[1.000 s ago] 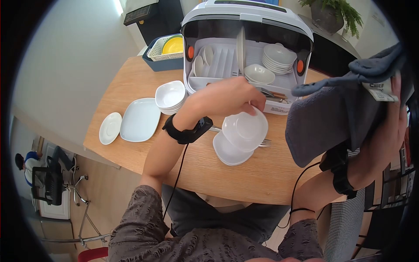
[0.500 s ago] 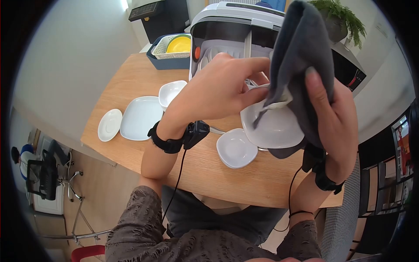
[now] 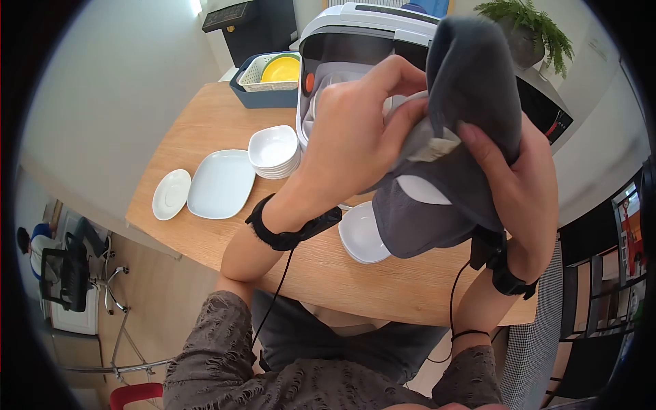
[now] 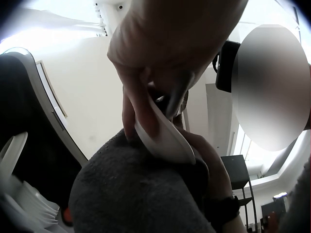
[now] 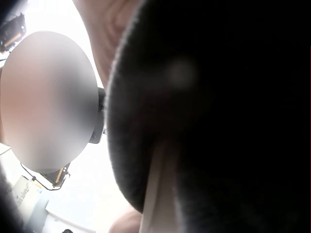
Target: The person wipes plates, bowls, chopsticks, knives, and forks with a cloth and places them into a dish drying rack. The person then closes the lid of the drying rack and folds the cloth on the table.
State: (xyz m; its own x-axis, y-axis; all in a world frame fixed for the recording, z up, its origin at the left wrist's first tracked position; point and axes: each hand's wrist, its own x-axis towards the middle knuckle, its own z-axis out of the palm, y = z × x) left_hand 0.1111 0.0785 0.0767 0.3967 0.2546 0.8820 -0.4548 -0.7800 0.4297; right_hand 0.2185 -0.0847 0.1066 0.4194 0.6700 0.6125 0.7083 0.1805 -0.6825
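Note:
A white bowl (image 3: 423,189) is partly wrapped in a dark grey cloth (image 3: 424,222) above the table. My left hand (image 3: 355,126) pinches the bowl's rim and a cloth edge; in the left wrist view its fingers lie against the bowl (image 4: 167,141), with the cloth (image 4: 126,189) round it. My right hand (image 3: 516,181) grips the cloth around the bowl, thumb over a fold by the pale label (image 3: 434,149). In the right wrist view the cloth (image 5: 126,121) covers most of the picture. Another white bowl (image 3: 362,236) stands on the table below.
Left on the wooden table (image 3: 307,273) lie a small oval plate (image 3: 171,195), a square plate (image 3: 221,184) and stacked bowls (image 3: 273,147). A white dish cabinet (image 3: 376,20) stands behind, beside a blue bin (image 3: 266,100) with a basket and yellow bowl.
My right hand has brought the cloth in from the right onto the bowl. My left hand has lifted the bowl off the one below, and the cloth now covers most of it.

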